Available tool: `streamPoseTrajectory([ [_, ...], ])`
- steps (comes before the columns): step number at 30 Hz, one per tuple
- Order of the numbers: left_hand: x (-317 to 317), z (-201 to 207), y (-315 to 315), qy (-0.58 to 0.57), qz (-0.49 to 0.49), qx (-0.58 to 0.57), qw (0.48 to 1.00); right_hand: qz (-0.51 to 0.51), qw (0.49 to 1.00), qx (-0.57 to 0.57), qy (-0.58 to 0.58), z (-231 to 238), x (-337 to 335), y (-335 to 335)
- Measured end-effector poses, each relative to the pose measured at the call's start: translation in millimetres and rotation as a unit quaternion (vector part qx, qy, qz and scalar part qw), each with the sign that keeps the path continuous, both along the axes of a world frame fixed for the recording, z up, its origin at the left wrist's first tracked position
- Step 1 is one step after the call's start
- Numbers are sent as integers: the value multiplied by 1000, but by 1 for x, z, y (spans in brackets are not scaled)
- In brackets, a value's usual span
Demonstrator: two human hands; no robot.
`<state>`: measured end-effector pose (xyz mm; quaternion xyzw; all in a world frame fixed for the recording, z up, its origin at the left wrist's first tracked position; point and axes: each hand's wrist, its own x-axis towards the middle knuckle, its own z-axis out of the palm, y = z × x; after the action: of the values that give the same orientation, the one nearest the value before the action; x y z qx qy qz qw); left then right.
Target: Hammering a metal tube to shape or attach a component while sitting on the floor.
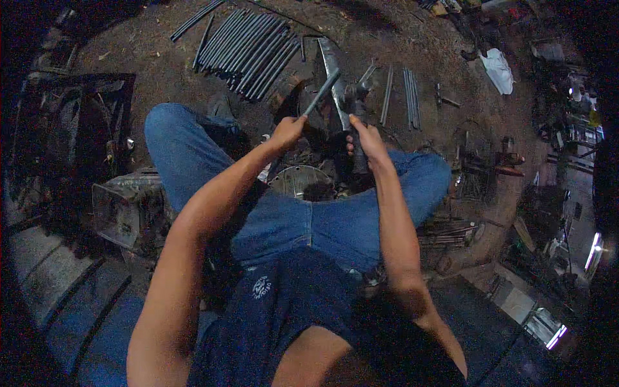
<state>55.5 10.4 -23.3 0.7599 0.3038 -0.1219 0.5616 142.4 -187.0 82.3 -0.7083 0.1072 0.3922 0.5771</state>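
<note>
My left hand (288,132) is closed around the lower end of a grey metal rod (322,92), which tilts up and to the right. A long, flat, blade-like silver metal piece (333,72) passes behind the rod's upper end and runs down to my right hand (368,140). Closed fingers and a thumb grip its lower end, though the grip itself is partly in shadow. Both hands are over the dark ground between my bent knees. Beyond them lies a wide row of similar grey rods (246,48).
Several more rods (411,97) lie at the right, near a hammer-like tool (446,98). A white cloth or bag (498,71) is farther right. A worn metal housing (122,209) stands by my left leg. Dark metal parts (300,180) sit between my legs.
</note>
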Motion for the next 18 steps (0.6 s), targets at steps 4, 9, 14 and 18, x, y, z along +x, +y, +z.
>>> streamPoseTrajectory([
  [4, -3, 16, -2, -3, 3, -3, 1000, 38, 999, 14, -30, -8, -1, -6],
  [9, -6, 21, -1, -4, -38, 33, 999, 26, 999, 25, 3, -6, -2, -5],
  [14, -5, 15, 2, -27, -67, 48, 996, 9, 998, 36, 48, -2, 0, -2],
  [18, -11, 16, -3, -18, -29, 59, 998, -19, 999, 13, 37, -1, -2, 1],
])
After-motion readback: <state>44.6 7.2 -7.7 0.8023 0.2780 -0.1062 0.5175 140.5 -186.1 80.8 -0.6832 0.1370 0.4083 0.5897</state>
